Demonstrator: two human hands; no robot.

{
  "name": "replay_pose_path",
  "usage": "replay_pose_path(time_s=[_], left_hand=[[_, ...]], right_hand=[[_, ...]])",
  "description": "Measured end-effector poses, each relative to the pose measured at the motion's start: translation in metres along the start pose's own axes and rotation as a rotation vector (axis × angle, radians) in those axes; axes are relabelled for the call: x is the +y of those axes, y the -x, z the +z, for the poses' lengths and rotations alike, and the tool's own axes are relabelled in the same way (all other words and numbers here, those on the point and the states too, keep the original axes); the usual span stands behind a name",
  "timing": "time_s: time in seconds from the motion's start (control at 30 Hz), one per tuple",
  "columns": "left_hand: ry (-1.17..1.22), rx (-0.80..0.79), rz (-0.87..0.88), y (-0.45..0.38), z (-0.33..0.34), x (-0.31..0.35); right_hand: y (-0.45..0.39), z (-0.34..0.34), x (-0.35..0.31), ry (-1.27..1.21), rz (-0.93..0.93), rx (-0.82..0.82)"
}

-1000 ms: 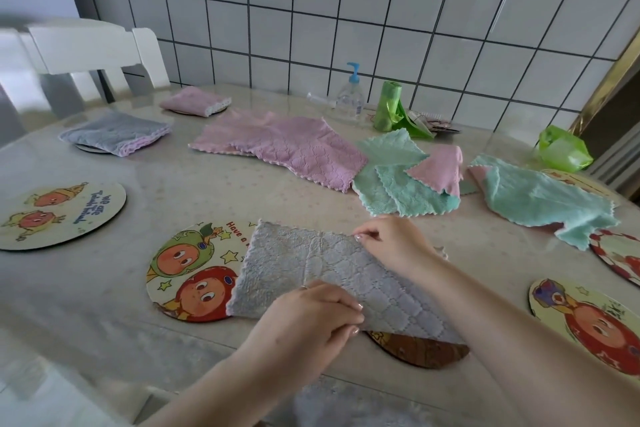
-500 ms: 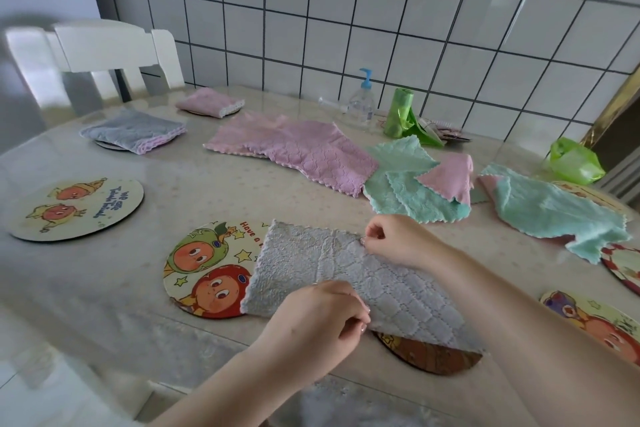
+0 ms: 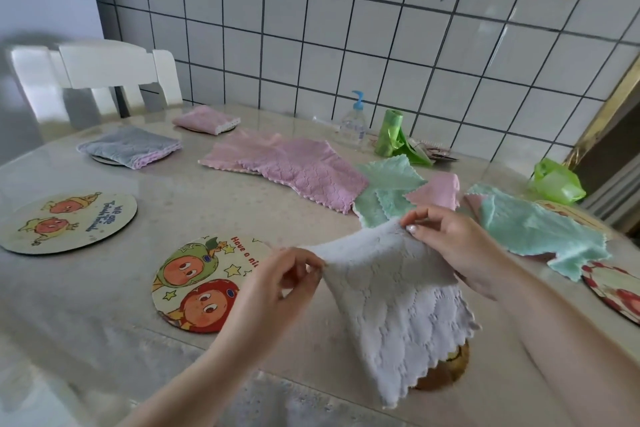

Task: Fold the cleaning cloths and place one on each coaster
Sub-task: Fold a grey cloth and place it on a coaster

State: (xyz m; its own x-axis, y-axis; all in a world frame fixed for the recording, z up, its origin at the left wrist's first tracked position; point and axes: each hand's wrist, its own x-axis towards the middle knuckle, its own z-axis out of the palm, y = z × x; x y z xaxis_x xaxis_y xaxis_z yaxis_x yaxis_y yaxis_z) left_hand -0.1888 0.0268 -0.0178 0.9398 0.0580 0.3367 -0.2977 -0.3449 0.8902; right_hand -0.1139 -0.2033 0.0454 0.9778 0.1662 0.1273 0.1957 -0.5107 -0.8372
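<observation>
A grey quilted cloth (image 3: 398, 308) hangs lifted above the table's near edge. My left hand (image 3: 277, 291) pinches its left corner and my right hand (image 3: 453, 243) pinches its top right corner. Beneath its lower edge a brown coaster (image 3: 446, 367) peeks out. A cartoon fruit coaster (image 3: 194, 284) lies bare just left of the cloth, and another printed coaster (image 3: 69, 220) lies at far left. Folded grey (image 3: 130, 147) and pink (image 3: 206, 120) cloths rest on coasters at the back left. Unfolded pink (image 3: 294, 166) and mint (image 3: 388, 191) cloths lie mid-table, another mint cloth (image 3: 540, 229) at right.
A pump bottle (image 3: 353, 123), a green bag roll (image 3: 389, 137) and a crumpled green bag (image 3: 557, 182) stand near the tiled wall. A white chair (image 3: 104, 76) is at the back left. A red-rimmed coaster (image 3: 616, 291) lies at the right edge.
Both hands have lifted the grey cloth off the table; it lay flat over the coasters and now hangs from my fingers. The left coaster is uncovered.
</observation>
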Motion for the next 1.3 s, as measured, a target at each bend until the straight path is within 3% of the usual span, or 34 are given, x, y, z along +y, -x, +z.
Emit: replay_pose_path(time_s=[0.17,0.27,0.4,0.53,0.67,0.8,0.9,1.07,1.2,1.3], left_hand=[[0.594,-0.105,-0.362,0.017,0.013,0.004],[0.75,-0.221,-0.434,0.025,0.017,0.007],[0.566,-0.25,-0.349,0.019,0.019,0.008],[0.365,-0.309,-0.284,0.003,0.015,0.009],[0.218,-0.43,-0.388,-0.016,0.008,-0.003],[0.142,-0.561,-0.367,-0.012,-0.002,-0.014],[0.106,-0.557,-0.286,-0.002,-0.014,-0.017],[-0.219,-0.586,0.024,0.006,-0.03,-0.022],[-0.607,-0.588,0.393,0.004,-0.028,-0.04],[-0.704,-0.556,0.503,0.001,-0.026,-0.042]], right_hand=[[0.025,0.004,0.014,-0.164,0.136,-0.123],[0.037,0.006,0.026,-0.137,0.147,-0.165],[0.047,0.004,0.038,-0.278,0.218,-0.283],[0.053,0.002,0.039,-0.413,0.174,-0.264],[0.06,0.01,0.05,-0.229,0.166,-0.308],[0.073,0.022,0.057,-0.131,0.178,-0.322],[0.081,0.02,0.059,-0.108,0.118,-0.24],[0.093,0.014,0.072,-0.026,-0.089,-0.184],[0.093,0.015,0.083,0.262,-0.267,-0.171],[0.089,0.018,0.088,0.465,-0.379,-0.135]])
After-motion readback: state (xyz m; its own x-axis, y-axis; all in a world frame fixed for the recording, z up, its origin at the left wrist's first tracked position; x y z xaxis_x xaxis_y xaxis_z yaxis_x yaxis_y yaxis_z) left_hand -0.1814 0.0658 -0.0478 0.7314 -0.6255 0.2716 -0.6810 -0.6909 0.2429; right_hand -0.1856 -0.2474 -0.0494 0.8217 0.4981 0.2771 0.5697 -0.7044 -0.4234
